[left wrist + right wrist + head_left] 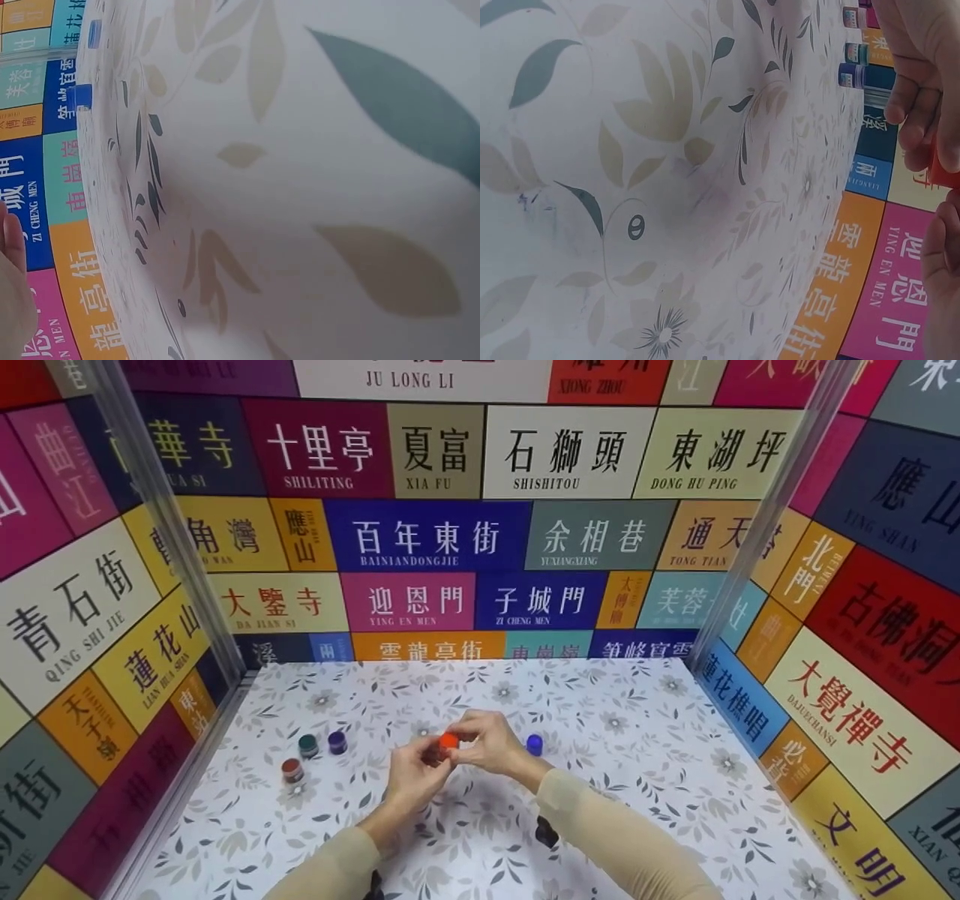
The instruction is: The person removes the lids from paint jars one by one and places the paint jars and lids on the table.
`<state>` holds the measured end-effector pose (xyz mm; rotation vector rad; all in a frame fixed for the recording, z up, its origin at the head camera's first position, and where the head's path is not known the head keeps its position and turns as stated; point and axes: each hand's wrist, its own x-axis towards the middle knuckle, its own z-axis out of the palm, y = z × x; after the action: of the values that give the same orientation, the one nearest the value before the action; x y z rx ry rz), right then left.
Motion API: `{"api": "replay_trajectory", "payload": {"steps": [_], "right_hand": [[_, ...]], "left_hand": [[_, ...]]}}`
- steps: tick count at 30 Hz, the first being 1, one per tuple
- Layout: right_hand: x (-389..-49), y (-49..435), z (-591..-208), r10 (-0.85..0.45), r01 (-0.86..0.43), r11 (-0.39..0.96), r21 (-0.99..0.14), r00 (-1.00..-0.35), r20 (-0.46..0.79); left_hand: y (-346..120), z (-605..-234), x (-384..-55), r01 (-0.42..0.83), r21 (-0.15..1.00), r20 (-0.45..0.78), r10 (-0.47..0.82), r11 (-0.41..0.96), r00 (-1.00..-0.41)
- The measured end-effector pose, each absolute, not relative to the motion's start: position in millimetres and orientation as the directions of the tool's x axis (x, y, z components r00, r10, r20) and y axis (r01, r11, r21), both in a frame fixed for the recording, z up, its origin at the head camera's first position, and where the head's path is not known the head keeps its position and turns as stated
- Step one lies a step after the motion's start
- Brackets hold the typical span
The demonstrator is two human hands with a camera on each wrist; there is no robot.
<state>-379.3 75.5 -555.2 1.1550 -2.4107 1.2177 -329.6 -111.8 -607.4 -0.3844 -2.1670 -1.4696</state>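
Observation:
Both hands meet over the middle of the table in the head view. Between them is a small orange-red jar or lid (448, 742); fingers cover most of it. The left hand (416, 769) grips it from the left with bent fingers. From the right, the right hand (491, 741) pinches it with thumb and fingers. In the right wrist view the red piece (939, 166) shows between the left hand (922, 67) above and the right hand (943, 259) below. Part of a hand (15, 292) enters the left wrist view's edge; the held piece is not visible there.
Left of the hands stand small jars with brown-red (292, 769), green (308, 745) and purple (337, 742) tops. A blue jar or lid (534, 745) is right of the hands. The left wrist view shows two blue pieces (79, 97). Sign-covered panels (427, 536) surround the leaf-patterned table (645, 802).

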Motion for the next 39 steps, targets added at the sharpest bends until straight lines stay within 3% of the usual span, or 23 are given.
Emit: {"api": "replay_trajectory", "payload": {"steps": [12,19,26,39], "right_hand": [[-379.8,80.9,-554.7,-0.610,-0.693,0.337,-0.637,-0.676,0.413],[-381.0,81.8,-554.6,-0.609,-0.715,0.297,-0.633,-0.653,0.451],[-378.0,80.0,-554.7,-0.578,-0.666,0.331,-0.668,-0.703,0.414],[-372.7,75.8,-558.5,-0.400,-0.575,0.375,-0.727,-0.808,0.433]], "left_hand": [[-110.0,-609.7,-330.0,0.474,0.805,0.511,-0.013,0.358,-0.859],[-108.8,-612.0,-331.7,0.488,0.785,0.533,-0.015,0.380,-0.846],[-107.9,-613.6,-330.9,0.464,0.801,0.515,-0.038,0.379,-0.857],[-105.6,-606.3,-330.5,0.443,0.786,0.534,-0.110,0.431,-0.839]]}}
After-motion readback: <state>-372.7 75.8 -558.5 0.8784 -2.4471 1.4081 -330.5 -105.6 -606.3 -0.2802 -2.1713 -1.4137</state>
